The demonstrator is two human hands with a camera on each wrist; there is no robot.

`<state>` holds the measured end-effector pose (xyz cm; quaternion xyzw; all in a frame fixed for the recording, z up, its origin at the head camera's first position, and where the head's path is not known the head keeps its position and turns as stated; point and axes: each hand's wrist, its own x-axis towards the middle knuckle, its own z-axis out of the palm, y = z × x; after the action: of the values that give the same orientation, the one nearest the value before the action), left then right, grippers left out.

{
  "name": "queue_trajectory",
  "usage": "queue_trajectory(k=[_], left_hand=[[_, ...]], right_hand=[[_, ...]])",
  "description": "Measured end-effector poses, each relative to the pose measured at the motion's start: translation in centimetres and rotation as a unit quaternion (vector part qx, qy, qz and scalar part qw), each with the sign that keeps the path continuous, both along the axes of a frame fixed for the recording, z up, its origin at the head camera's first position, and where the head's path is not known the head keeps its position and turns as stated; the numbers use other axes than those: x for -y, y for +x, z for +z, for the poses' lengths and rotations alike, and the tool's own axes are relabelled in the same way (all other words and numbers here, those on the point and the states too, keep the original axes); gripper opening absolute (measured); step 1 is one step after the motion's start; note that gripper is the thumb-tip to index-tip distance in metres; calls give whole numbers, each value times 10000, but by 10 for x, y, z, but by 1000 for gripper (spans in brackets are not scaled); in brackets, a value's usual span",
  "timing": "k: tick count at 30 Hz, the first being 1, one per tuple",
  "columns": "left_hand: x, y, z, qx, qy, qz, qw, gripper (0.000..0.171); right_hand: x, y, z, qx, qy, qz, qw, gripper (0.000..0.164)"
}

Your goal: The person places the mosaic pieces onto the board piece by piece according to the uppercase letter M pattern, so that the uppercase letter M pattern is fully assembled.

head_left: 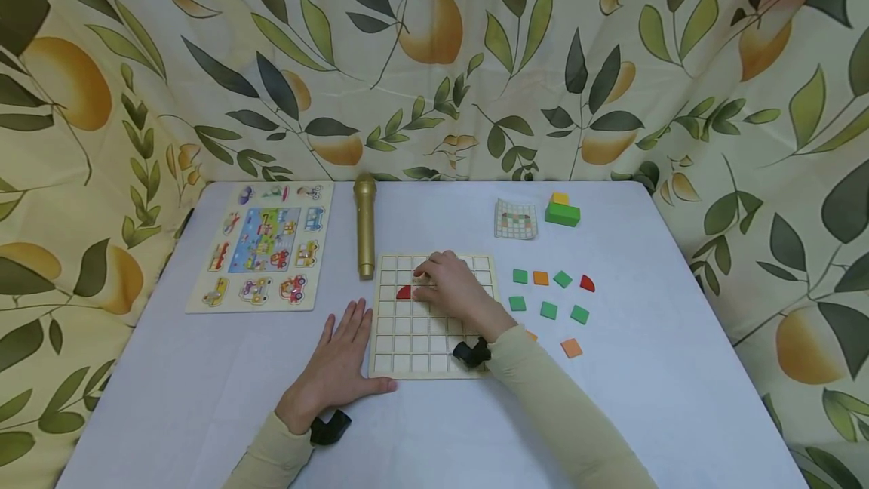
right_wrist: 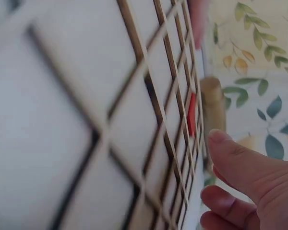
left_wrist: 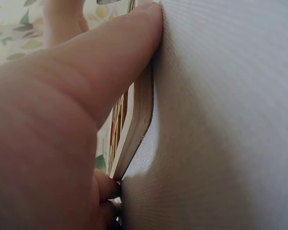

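Red, a small piece (head_left: 403, 293) sat in the wooden grid board (head_left: 400, 364) on the desk (head_left: 204, 406). My left hand (head_left: 337, 368) lay spread around its near left corner; my right hand (head_left: 453, 289) curved over the grid, holding what, if anything, I couldn't tell.

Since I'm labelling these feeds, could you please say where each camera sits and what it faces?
Head: worn on the head, facing forward and down at the grid board; left hand, right hand and sleeves show.
Left wrist: wrist-worn, facing the board's edge; the left thumb looms.
Right wrist: wrist-worn, looking across the board; right thumb and fingers show.
Head and right wrist share the red piece.
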<state>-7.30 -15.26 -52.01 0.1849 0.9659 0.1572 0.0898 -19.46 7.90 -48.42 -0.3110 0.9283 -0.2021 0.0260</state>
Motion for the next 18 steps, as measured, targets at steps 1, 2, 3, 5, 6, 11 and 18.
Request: queue_trajectory(k=[1,2,3,5,6,11,18], left_hand=[[0,0,0,-8,10,1,10000,127],[0,0,0,-11,19,1,10000,127],[0,0,0,-13,36,3,10000,127],[-1,0,0,-13,58,11,10000,127],[-1,0,0,-9,69,15,10000,128],[-1,0,0,-19,95,14,10000,127],[-2,0,1,-46,110,14,9999,127]], right_hand=[[-5,-1,2,-20,-60,10,10000,28],[-10,-2,4,-37,-140,7,9999,28],[-16,-3,6,-45,-186,-14,9998,29],[-28,-4,8,-75,-255,-115,9996,29],[-34,-5,9,-68,-308,-173,9994,30],[-69,-8,11,-27,-498,-505,9975,33],[-116,-11,10,214,-320,-1089,9933,37]])
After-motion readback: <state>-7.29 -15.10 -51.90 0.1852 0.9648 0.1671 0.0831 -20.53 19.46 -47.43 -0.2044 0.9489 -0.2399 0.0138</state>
